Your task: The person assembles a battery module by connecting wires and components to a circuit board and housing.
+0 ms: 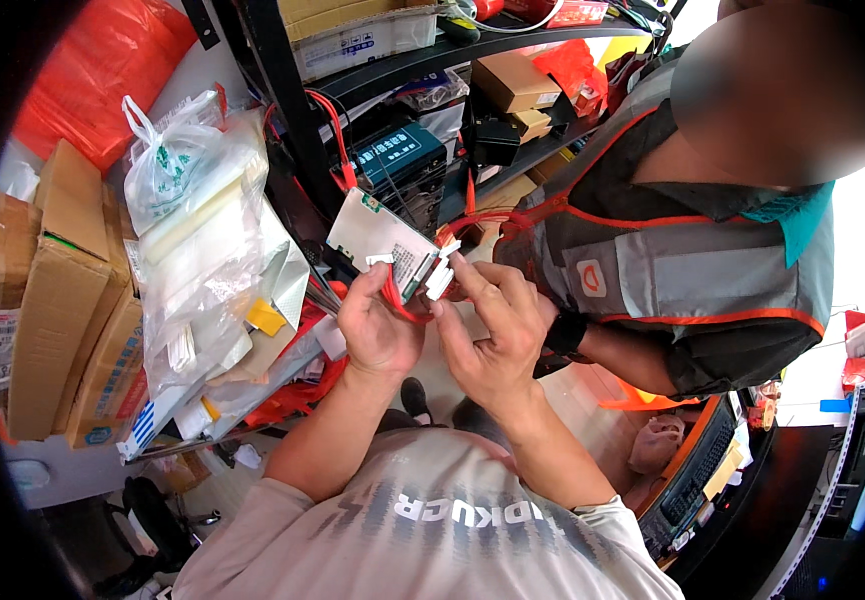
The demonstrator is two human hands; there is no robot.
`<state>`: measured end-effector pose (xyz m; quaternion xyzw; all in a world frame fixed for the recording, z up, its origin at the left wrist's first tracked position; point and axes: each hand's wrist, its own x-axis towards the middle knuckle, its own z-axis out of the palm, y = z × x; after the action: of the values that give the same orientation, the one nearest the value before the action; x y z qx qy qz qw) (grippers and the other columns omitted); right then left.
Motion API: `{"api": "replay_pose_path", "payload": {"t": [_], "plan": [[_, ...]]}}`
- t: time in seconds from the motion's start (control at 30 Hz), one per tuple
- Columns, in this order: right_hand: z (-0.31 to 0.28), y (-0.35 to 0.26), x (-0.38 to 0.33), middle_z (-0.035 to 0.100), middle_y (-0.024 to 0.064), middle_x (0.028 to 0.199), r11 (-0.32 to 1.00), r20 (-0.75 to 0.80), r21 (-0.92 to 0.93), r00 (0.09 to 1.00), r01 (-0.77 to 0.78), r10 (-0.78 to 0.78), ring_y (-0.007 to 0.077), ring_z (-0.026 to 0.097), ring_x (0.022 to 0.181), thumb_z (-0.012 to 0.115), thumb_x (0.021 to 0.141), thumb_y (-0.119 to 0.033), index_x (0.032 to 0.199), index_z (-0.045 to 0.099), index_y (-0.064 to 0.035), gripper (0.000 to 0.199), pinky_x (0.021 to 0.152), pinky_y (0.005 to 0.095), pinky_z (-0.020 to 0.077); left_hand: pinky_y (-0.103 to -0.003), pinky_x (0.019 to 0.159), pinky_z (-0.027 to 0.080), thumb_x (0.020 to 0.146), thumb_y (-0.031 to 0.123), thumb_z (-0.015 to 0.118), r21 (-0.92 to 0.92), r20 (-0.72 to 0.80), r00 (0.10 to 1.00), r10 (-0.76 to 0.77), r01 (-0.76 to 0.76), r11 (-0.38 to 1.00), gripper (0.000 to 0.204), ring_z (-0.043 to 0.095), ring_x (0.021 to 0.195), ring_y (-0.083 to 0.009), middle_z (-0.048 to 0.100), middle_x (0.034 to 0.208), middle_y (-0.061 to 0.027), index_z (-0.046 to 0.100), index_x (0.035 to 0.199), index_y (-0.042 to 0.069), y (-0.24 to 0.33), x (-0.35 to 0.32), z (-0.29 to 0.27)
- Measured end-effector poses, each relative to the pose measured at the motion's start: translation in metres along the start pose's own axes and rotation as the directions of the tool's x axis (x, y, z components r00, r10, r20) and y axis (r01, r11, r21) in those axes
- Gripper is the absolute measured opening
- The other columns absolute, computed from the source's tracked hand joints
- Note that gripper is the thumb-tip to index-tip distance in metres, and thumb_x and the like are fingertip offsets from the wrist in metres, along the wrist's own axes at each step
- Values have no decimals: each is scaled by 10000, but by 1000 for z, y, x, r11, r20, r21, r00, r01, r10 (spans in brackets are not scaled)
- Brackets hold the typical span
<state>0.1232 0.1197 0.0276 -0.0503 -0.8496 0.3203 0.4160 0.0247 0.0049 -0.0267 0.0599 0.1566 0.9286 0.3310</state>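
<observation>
Nearest, left hand (383, 330): your fingers grasp the flat pale module (383, 235) at its near edge, thumb on top by a small white plug (381, 259); the undersides of the fingers are hidden. Gripping only the rim probably leaves the plug side free for you.

Right hand (498, 325): your fingers close on the white plugs (441, 273) at the module's right end, index at the top and thumb below, likely to steady such small parts.

Module: you have it tilted up in front of your chest, between both hands and off any surface, presumably so its face turns toward you.

Red leads (392, 290): they loop below the module near your left thumb; their slack seems to let you turn it.

Co-worker (673, 270): standing close on your right in a grey vest, wristband (566, 332) just behind your right hand; you cannot tell what that person's hand does.

Teal-topped box (398, 155): beyond the module, with a red cable (333, 115) hanging beside it, perhaps kept within your reach.

Plastic bags (193, 290): piled to your left, beside cardboard boxes (63, 300) standing on edge, apparently to save room.

Black rack (278, 70): farther off, its shelves carry a brown carton (515, 82) and other stock.
</observation>
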Motion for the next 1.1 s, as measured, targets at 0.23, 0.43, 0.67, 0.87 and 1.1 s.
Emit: {"api": "replay_pose_path", "payload": {"t": [0.23, 0.43, 0.67, 0.87, 1.1], "plan": [[-3, 2, -4, 712, 150, 1063, 1000, 7, 2, 1000, 14, -14, 332, 675, 951, 815, 776, -78, 1235, 737, -6, 472, 861, 426, 488, -463, 1061, 525, 1002, 303, 521, 48, 2, 999, 36, -36, 998, 407, 722, 1111, -305, 759, 1185, -158, 677, 1229, 3, -3, 0, 5], [-7, 1, -6, 708, 177, 1062, 999, 15, 15, 999, -40, 39, 347, 679, 945, 825, 772, -89, 1240, 713, -1, 489, 856, 435, 497, -469, 1038, 545, 1002, 314, 518, 69, -98, 994, 42, -35, 997, 415, 725, 1104, -313, 762, 1175, -168, 683, 1218, 1, -8, 1, 5], [-8, 4, -4, 707, 168, 1071, 996, -28, 72, 998, -56, 58, 341, 679, 937, 868, 779, -146, 1222, 670, -11, 503, 827, 424, 489, -495, 1011, 557, 999, 346, 514, 117, -125, 992, -10, 25, 993, 442, 723, 1092, -343, 758, 1167, -188, 681, 1214, -2, -11, 3, 1], [-10, 9, -2, 664, 115, 965, 991, -16, 73, 994, -109, 111, 316, 644, 850, 881, 747, -166, 1045, 614, -44, 418, 757, 421, 456, -412, 939, 556, 985, 356, 541, 176, -109, 994, 24, -5, 984, 436, 732, 975, -280, 767, 1047, -157, 683, 1190, -2, -12, 2, 23], [-19, 18, 2, 609, 83, 861, 997, 26, 12, 997, -76, 75, 290, 589, 760, 745, 702, -60, 976, 596, -62, 312, 711, 410, 427, -475, 854, 579, 996, 378, 561, 231, -92, 996, -18, 38, 972, 383, 711, 967, -280, 748, 1026, -123, 667, 1194, 67, -13, 1, 12]]}}
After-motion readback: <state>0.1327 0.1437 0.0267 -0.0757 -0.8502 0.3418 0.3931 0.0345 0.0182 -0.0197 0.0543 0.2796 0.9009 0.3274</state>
